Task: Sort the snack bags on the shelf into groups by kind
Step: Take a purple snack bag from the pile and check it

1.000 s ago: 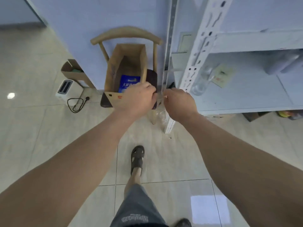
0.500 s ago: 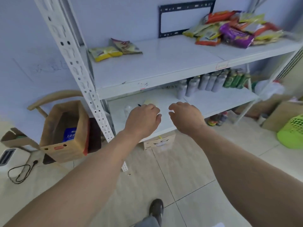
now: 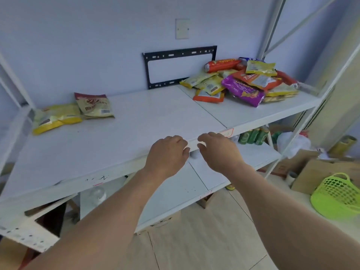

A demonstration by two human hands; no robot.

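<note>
Your left hand (image 3: 167, 155) and right hand (image 3: 218, 151) hover empty, fingers loosely curled, at the white metal shelf's (image 3: 136, 121) front edge; the crinkly foil snack bags (image 3: 241, 80) heaped at its back right corner look light and slippery, so pinch a flat sealed edge.

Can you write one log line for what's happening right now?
left hand: empty | right hand: empty | mixed snack pile: unsorted | two bags: apart
</note>
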